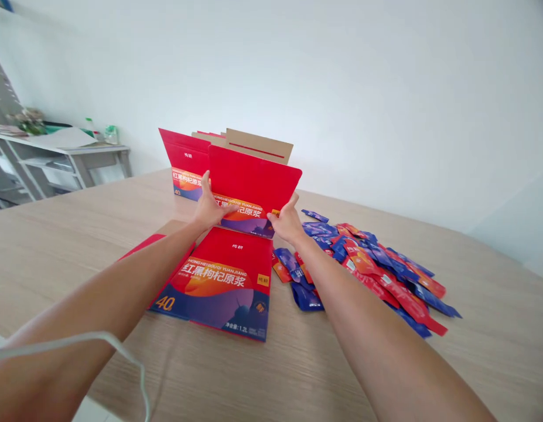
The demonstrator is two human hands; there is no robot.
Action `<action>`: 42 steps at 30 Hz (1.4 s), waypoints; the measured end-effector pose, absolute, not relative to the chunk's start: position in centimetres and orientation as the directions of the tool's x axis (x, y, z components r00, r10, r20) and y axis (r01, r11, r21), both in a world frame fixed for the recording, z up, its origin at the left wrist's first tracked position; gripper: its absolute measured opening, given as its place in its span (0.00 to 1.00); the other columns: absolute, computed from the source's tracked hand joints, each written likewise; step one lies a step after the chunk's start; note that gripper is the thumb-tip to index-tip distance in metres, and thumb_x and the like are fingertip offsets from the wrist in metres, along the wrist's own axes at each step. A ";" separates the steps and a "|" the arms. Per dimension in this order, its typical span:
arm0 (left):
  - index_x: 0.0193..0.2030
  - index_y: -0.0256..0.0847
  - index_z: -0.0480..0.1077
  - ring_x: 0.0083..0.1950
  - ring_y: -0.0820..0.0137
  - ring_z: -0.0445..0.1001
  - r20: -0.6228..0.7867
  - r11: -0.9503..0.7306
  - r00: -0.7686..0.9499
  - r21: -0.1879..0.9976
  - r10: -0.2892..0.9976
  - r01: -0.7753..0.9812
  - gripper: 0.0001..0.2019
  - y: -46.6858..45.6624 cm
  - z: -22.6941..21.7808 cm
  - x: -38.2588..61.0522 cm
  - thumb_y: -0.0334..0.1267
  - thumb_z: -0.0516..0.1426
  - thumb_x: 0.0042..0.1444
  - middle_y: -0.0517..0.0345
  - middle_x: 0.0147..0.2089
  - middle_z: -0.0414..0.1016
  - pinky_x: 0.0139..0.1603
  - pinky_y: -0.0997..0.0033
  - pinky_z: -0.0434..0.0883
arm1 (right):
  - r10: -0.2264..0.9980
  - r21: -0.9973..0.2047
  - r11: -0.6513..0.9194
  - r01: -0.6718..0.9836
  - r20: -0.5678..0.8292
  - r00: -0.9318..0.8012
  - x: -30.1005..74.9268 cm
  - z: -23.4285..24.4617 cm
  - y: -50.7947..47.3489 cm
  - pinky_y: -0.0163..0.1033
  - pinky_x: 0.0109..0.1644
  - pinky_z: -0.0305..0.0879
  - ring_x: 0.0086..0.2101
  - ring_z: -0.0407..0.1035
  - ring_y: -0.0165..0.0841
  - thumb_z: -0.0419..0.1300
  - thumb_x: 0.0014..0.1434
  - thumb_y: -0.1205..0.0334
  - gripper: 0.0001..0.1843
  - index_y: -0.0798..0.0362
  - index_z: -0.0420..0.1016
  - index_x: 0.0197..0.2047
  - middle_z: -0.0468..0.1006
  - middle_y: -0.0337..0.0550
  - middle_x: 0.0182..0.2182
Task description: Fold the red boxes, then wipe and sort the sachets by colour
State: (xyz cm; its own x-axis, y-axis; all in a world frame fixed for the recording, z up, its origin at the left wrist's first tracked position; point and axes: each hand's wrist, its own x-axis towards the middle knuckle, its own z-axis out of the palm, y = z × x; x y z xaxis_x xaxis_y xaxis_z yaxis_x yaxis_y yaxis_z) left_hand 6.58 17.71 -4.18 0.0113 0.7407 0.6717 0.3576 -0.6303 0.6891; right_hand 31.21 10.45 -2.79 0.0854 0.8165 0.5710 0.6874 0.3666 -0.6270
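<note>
An upright cardboard box [249,176], red and blue with Chinese lettering and raised flaps, stands between my two hands. My left hand [208,206] grips its left side, the thumb lying across the printed front. At the right side, my right hand [287,221] holds the box near its lower front corner, with the fingers partly hidden behind it. A second open box [185,167] of the same print stands just behind to the left. Directly in front of the held box lies a flattened carton [227,281] with the same design, marked 40 and 1.2L.
A loose heap of red and blue sachets [368,252] spreads over the wooden table [341,357] on the right. A white cable [108,337] crosses over my left forearm. A grey desk [73,153] with flowers and bottles stands at the far left, and a white wall rises behind.
</note>
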 end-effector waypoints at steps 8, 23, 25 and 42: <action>0.81 0.34 0.43 0.87 0.41 0.38 0.609 -0.463 -0.168 0.729 0.775 0.505 0.62 17.3 -5.5 9.4 0.31 0.73 0.44 0.25 0.84 0.41 0.85 0.40 0.44 | 0.789 -0.543 0.366 0.756 0.612 0.058 30.5 -4.3 9.3 0.65 0.81 0.53 0.80 0.46 0.54 0.59 0.59 0.78 0.56 0.60 0.29 0.80 0.44 0.75 0.80; 0.84 0.32 0.38 0.87 0.40 0.32 0.250 -0.117 -0.157 0.809 0.955 0.575 0.67 16.3 -5.8 20.5 0.47 0.76 0.48 0.21 0.86 0.32 0.84 0.38 0.47 | 0.676 -0.153 0.479 0.865 0.692 -0.252 38.9 -14.5 -17.7 0.72 0.78 0.54 0.71 0.68 0.47 0.61 0.63 0.69 0.41 0.46 0.54 0.76 0.71 0.56 0.73; 0.84 0.30 0.34 0.88 0.42 0.30 0.251 -0.100 -0.184 0.806 0.950 0.583 0.69 17.2 -5.8 21.1 0.45 0.76 0.49 0.22 0.86 0.29 0.85 0.41 0.46 | 0.626 -0.102 0.520 0.848 0.721 -0.297 38.5 -15.3 -17.2 0.71 0.81 0.45 0.72 0.66 0.46 0.61 0.61 0.66 0.31 0.48 0.63 0.67 0.72 0.56 0.72; 0.77 0.31 0.60 0.83 0.40 0.52 0.214 -0.088 -0.204 0.865 0.955 0.494 0.44 26.9 -6.4 24.7 0.41 0.72 0.58 0.36 0.85 0.48 0.81 0.32 0.52 | 0.748 -0.061 0.449 0.891 0.572 -0.338 39.2 -16.4 -17.1 0.76 0.80 0.38 0.72 0.67 0.44 0.63 0.68 0.70 0.18 0.43 0.72 0.57 0.78 0.46 0.69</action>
State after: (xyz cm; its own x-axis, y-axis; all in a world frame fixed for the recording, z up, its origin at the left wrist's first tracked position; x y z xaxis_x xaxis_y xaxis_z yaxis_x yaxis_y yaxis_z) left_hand 24.70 26.94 -6.42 -0.2041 0.9553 0.2139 0.4940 -0.0881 0.8650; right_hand 39.25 -17.07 -16.35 -0.3377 0.7476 0.5719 0.8914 0.4491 -0.0608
